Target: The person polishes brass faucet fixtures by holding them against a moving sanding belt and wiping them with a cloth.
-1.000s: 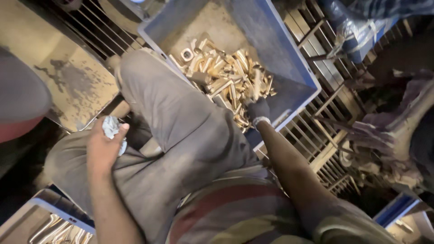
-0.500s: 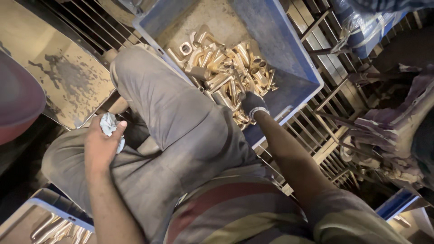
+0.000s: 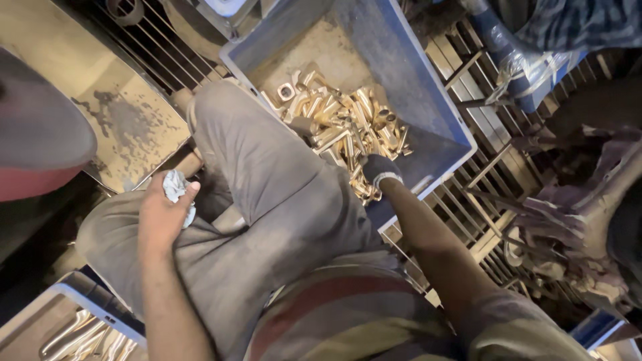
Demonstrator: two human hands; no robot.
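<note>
Brass parts (image 3: 348,130), short tubes and fittings, lie heaped in the near corner of a blue plastic crate (image 3: 428,100); the far part of the crate floor is bare and dusty. Crate sits tilted on a metal grate (image 3: 468,214), just beyond the person's raised knee in grey trousers (image 3: 267,174). Right hand (image 3: 379,170) reaches down into the heap, in a dark glove with a light cuff, fingers curled among the brass parts; whether they grip one, cannot tell, the tips are buried in the pile. Left hand (image 3: 164,217) rests on the left thigh, fingers closed around a crumpled white rag (image 3: 176,187) that sticks out past the thumb. Second blue-rimmed tray (image 3: 80,314) at bottom left, beside the left leg, holds long curved metal pieces (image 3: 87,337), pale and shiny, lying side by side. Flat rusty-stained metal sheet (image 3: 114,113) lies at left, past the knee. Clear plastic-wrapped bundle (image 3: 528,60) at top right, blue underneath, lies on the grate well apart from the crate. Grimy cloth or gloves (image 3: 568,234) piled at right edge.
</note>
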